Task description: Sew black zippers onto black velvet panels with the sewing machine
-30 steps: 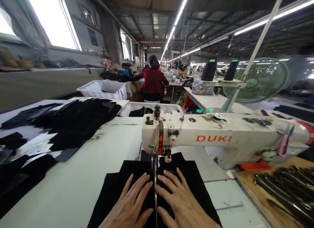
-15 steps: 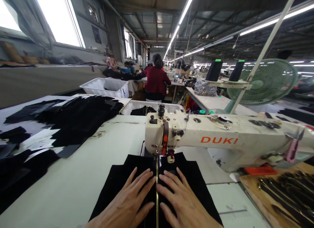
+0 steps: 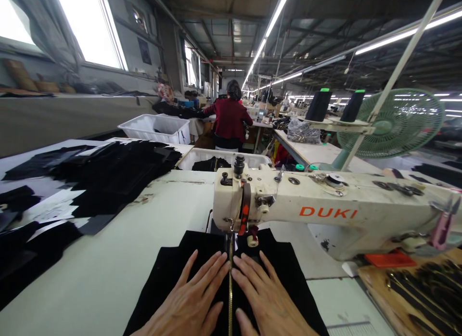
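Black fabric point(image 3: 164, 273) lies on the table under the head of a white sewing machine point(image 3: 274, 196). A gold-toothed zipper point(image 3: 230, 292) runs down its middle toward the presser foot point(image 3: 229, 239). My left hand point(image 3: 195, 295) rests flat on the fabric just left of the zipper, fingers stretched forward. On the other side, my right hand point(image 3: 267, 292) lies flat with its fingers extended too. Both sets of fingertips are a little short of the presser foot. The needle itself is too small to make out.
Piles of black cut pieces point(image 3: 119, 172) cover the left table. Black zippers with gold teeth lie on a wooden board point(image 3: 375, 288) at right. Pink-handled snips point(image 3: 442, 225) hang on the machine. Behind are white bins point(image 3: 155, 126), a green fan point(image 3: 393, 124) and a seated co-worker point(image 3: 231, 117).
The view has shifted slightly, so the machine sits a little farther right and lower. My hands keep nearly the same places on the fabric. The co-worker's left arm reaches farther out.
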Tool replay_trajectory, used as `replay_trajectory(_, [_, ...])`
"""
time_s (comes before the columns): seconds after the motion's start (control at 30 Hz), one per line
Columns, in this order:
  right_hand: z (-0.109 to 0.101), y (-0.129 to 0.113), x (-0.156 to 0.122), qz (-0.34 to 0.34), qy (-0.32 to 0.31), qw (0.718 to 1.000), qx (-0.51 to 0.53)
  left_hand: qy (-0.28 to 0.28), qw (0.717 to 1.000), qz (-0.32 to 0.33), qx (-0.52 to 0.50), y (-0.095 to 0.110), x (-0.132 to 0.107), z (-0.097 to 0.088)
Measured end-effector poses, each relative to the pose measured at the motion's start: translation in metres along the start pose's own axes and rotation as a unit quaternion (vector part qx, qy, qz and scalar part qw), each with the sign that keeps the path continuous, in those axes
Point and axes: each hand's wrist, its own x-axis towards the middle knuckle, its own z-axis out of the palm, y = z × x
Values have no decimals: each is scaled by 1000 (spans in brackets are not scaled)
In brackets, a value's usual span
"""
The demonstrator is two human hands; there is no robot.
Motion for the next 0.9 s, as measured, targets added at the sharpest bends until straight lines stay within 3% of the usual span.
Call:
replay_trajectory(0.23, [7, 7, 3, -10, -44, 999, -5, 21, 996, 20, 82, -3, -2, 8])
replay_trajectory(0.63, [11, 9, 5, -8, -43, 999, -15, 9, 997, 14, 79, -3, -4, 13])
replay_trajectory(0.9, [9, 8, 6, -19, -24, 999, -34, -24, 999, -2, 47, -3, 2, 0])
